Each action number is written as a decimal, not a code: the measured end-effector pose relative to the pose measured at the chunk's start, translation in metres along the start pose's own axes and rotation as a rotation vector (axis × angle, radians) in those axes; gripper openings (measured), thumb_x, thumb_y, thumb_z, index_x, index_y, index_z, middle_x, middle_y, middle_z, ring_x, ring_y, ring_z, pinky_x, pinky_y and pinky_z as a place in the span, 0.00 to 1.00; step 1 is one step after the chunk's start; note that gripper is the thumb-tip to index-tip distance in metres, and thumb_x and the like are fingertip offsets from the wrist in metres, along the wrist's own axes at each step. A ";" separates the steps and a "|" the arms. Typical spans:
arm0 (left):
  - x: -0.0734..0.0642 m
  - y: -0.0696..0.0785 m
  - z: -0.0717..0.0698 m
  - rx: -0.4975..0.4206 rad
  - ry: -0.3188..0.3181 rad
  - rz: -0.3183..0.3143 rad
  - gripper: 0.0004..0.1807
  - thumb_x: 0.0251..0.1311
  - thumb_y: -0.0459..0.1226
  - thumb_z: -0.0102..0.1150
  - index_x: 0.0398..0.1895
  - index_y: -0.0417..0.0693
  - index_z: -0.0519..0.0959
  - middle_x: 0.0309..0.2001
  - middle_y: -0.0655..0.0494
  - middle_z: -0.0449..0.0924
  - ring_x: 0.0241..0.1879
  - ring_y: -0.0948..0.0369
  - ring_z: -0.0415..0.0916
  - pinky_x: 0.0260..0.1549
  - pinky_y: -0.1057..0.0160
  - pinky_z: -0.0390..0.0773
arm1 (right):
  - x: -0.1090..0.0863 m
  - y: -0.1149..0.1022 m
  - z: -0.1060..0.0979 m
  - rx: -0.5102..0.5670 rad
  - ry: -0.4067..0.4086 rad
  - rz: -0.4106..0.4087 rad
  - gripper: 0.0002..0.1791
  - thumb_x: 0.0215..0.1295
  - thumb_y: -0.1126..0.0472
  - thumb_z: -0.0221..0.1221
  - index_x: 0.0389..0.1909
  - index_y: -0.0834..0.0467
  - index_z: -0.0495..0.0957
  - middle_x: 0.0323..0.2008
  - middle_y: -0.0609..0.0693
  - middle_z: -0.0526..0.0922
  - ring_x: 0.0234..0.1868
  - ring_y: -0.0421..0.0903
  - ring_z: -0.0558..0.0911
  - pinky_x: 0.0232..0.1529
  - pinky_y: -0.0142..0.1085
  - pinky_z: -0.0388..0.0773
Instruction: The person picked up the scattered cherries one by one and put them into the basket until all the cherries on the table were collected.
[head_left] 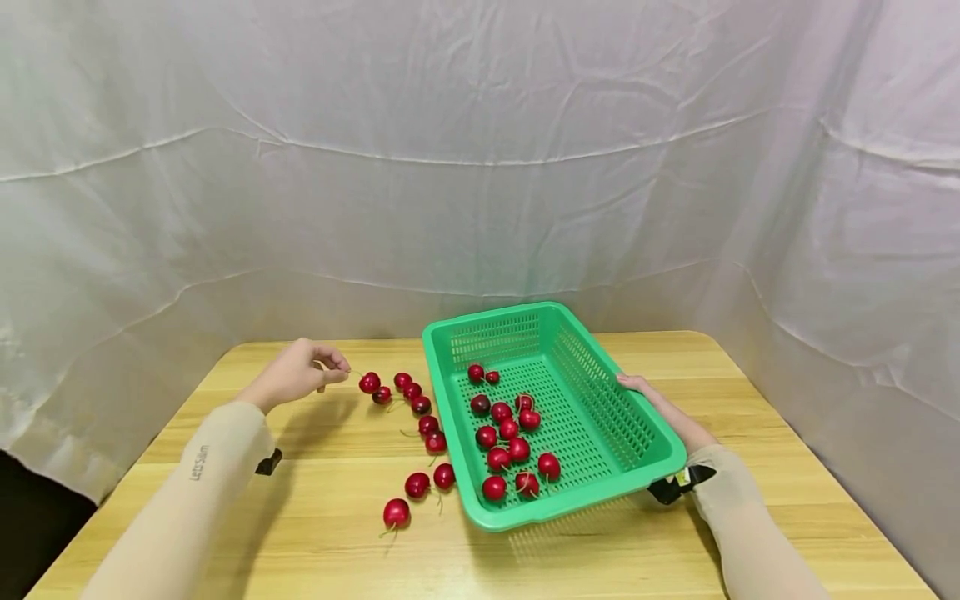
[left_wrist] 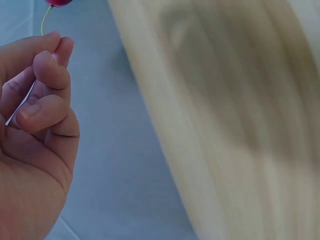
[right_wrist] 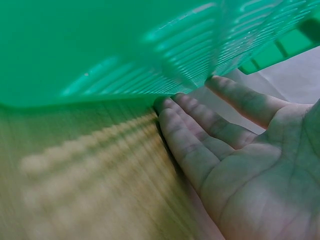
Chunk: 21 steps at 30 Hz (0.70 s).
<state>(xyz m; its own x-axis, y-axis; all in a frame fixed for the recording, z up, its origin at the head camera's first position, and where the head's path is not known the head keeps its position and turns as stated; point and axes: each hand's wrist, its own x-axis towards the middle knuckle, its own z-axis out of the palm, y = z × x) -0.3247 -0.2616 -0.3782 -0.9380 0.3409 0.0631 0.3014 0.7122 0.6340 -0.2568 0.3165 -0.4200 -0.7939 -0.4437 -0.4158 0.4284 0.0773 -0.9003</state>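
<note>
My left hand (head_left: 303,371) pinches the thin stem of a red cherry (head_left: 370,382) between thumb and fingertips. The cherry hangs off the stem at the upper edge of the left wrist view, away from the table edge there. A green plastic basket (head_left: 438,392) with slotted walls leans with its right side raised. At its right rim my right hand (head_left: 660,404) holds it, the thumb at the rim. In the right wrist view the fingers (right_wrist: 190,135) reach beneath the basket's underside. Several red cherries (head_left: 517,449) with stems lie inside, mostly toward the left.
More loose cherries (head_left: 417,485) run in a curved line along the basket's left side on the wooden table (head_left: 337,542). Pale cloth (head_left: 480,208) hangs behind the table and on both sides. Each wrist wears a black strap (head_left: 267,462).
</note>
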 end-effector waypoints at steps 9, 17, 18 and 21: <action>0.015 0.043 0.001 -0.017 -0.007 0.053 0.06 0.71 0.36 0.67 0.44 0.42 0.87 0.41 0.48 0.89 0.27 0.58 0.78 0.30 0.62 0.79 | -0.001 0.000 0.000 0.008 0.000 0.003 0.51 0.78 0.25 0.38 0.88 0.52 0.38 0.63 0.57 0.79 0.57 0.52 0.85 0.61 0.48 0.85; 0.030 0.084 0.011 0.005 -0.033 0.128 0.04 0.70 0.37 0.69 0.42 0.46 0.88 0.38 0.54 0.89 0.28 0.55 0.80 0.33 0.59 0.80 | -0.001 -0.001 0.002 -0.007 0.027 -0.008 0.52 0.79 0.27 0.39 0.88 0.56 0.39 0.60 0.59 0.81 0.54 0.53 0.87 0.58 0.49 0.87; 0.032 0.089 0.013 0.007 -0.040 0.135 0.04 0.70 0.37 0.69 0.42 0.46 0.88 0.38 0.55 0.89 0.28 0.56 0.80 0.33 0.60 0.81 | 0.000 -0.001 0.002 -0.007 0.029 -0.008 0.51 0.79 0.27 0.39 0.88 0.55 0.39 0.60 0.59 0.81 0.54 0.53 0.87 0.58 0.49 0.87; 0.036 0.104 0.020 0.017 -0.065 0.171 0.04 0.70 0.36 0.69 0.41 0.46 0.88 0.37 0.56 0.89 0.28 0.58 0.79 0.33 0.60 0.80 | 0.000 -0.001 0.002 -0.006 0.038 -0.006 0.52 0.79 0.27 0.39 0.88 0.56 0.39 0.60 0.58 0.80 0.54 0.52 0.86 0.58 0.48 0.87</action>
<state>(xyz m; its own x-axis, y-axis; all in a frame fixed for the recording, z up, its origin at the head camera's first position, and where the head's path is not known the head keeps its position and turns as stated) -0.3241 -0.1630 -0.3257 -0.8599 0.4965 0.1181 0.4587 0.6504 0.6055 -0.2565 0.3150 -0.4186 -0.8125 -0.4097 -0.4147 0.4209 0.0800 -0.9036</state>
